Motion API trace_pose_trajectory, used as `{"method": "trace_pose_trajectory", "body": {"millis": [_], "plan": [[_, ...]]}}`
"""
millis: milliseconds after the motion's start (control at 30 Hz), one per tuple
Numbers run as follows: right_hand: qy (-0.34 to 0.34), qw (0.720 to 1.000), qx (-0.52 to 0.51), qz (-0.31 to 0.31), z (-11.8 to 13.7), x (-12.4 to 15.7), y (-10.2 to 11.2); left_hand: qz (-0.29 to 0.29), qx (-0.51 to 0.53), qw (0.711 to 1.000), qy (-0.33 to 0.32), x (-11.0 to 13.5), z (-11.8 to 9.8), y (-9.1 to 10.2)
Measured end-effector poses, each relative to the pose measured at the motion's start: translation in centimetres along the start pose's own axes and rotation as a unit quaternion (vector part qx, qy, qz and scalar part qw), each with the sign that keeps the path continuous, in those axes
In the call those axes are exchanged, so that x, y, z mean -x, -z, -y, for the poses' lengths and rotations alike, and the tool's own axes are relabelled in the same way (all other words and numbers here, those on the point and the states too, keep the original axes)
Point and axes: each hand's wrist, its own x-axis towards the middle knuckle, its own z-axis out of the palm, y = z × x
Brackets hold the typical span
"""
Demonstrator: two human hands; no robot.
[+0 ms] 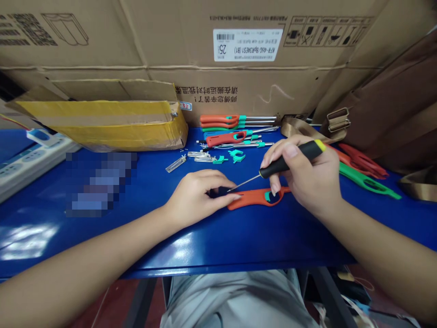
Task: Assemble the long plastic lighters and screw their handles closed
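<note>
An orange lighter casing (249, 199) with a turquoise trigger lies flat on the blue table in front of me. My left hand (201, 193) pinches its left end between thumb and fingers. My right hand (303, 171) is wrapped round a screwdriver (285, 161) with a black and yellow handle. The screwdriver slants down to the left, its tip at the casing's left end close to my left fingertips. Whether the tip touches the casing I cannot tell. Behind my hands lie turquoise triggers (237, 156) and clear plastic lighter tanks (202, 157).
Several lighters with metal tubes (235, 122) are piled at the back. Green and red casings (367, 180) lie at right beside a brown strap (297, 129). A yellow-taped carton (136, 130) and a white power strip (30, 161) stand at left. Large cardboard (164, 45) forms the rear wall.
</note>
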Motion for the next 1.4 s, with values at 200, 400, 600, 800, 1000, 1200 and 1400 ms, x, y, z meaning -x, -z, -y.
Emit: {"method": "trace_pose_trajectory", "body": {"millis": [200, 400, 600, 800, 1000, 1200, 1400], "plan": [[-0.007, 0.999, 0.012, -0.044, -0.2, -0.4, 0.2, 0.088, -0.024, 0.995, 0.027, -0.1, -0.2, 0.1], [-0.004, 0.998, 0.03, -0.054, -0.3, 0.1, -0.3, 0.12, 0.008, 0.993, 0.005, -0.3, -0.3, 0.0], [-0.006, 0.997, 0.047, -0.06, 0.1, 0.7, -0.9, 0.128, 0.005, 0.992, -0.006, -0.2, -0.5, -0.2], [0.019, 0.997, 0.073, -0.035, 0.3, 0.9, -0.9, 0.13, -0.005, 0.991, -0.008, -0.2, -0.5, -0.3], [0.03, 0.996, 0.083, -0.023, 0.2, 1.0, -0.9, 0.133, -0.007, 0.991, -0.005, -0.1, -0.4, -0.4], [0.029, 0.997, 0.076, -0.018, 0.2, 1.1, -0.9, 0.134, -0.008, 0.991, -0.002, -0.1, -0.4, -0.3], [0.037, 0.997, 0.065, -0.016, 0.1, 1.2, -0.8, 0.131, -0.007, 0.991, -0.003, -0.1, -0.4, -0.4]]}}
